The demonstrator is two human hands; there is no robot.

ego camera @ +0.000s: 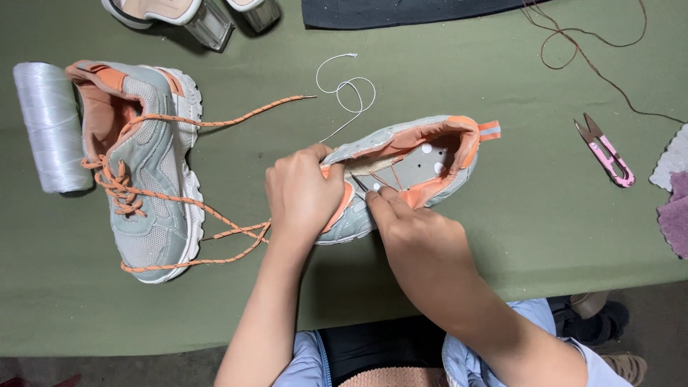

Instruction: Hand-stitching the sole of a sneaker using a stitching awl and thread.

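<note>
1. A grey sneaker with orange lining [423, 154] lies on its side near the middle of the table covered with green cloth [545, 236], a little toward the near edge. Its opening faces up, and its heel with an orange tab points to the right edge.
2. The left hand [302, 195] is closed around the front part of this sneaker and holds it down on the cloth.
3. The right hand [416, 229] reaches into the opening; its fingers pinch a thin dark tool [360, 184], maybe a needle or an awl. It is too small to tell which.
4. Orange laces [240, 233] come out from under the left hand and run to the left.
5. A second sneaker [147, 172] of the same colours stands near the left edge, with its laces loose over the cloth.
6. A big spool of white thread [49, 125] lies just beside this second sneaker, at the left edge.
7. A piece of white thread [347, 89] curls on the cloth behind the held sneaker.
8. Pink thread snips [605, 152] lie toward the right edge, well apart from the hands.
9. A thin brown cord [573, 46] runs across the far right corner.
10. Some pieces of cloth [674, 193] lie at the right edge.
11. A dark flat sheet [401, 11] and two clear-heeled shoes [204, 18] are at the far edge.
</note>
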